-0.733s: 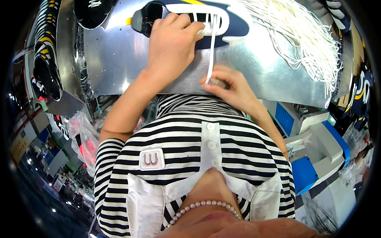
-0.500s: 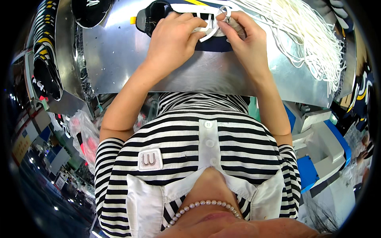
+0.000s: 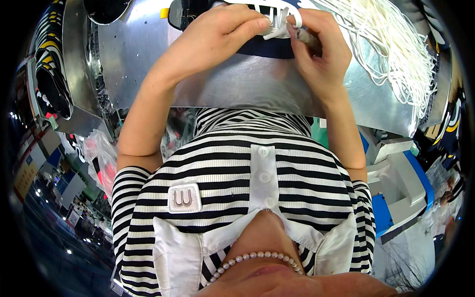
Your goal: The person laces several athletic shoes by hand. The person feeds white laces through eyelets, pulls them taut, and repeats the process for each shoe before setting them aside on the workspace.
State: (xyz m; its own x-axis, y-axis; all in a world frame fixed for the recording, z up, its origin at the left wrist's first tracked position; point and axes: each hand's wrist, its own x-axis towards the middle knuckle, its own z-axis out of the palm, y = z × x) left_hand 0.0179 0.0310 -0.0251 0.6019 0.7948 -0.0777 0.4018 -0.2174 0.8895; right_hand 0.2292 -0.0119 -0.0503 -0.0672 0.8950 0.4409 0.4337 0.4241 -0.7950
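White laces (image 3: 283,19) cross one shoe (image 3: 267,49) the left hand (image 3: 215,42) pinches, while the right hand (image 3: 324,47) grips one tool (image 3: 307,38).

A black shoe (image 3: 106,9) sits at the top left of the shiny metal table (image 3: 133,64). Dark shoes with yellow bits (image 3: 49,64) are stacked further left. Below is a crinkly see-through bag (image 3: 97,154). Right, there's a grey and blue box (image 3: 400,180).

Glossy scuffed metal tabletop (image 3: 133,54), matt cloth shoelace (image 3: 298,18), crinkled clear plastic bag (image 3: 97,151)
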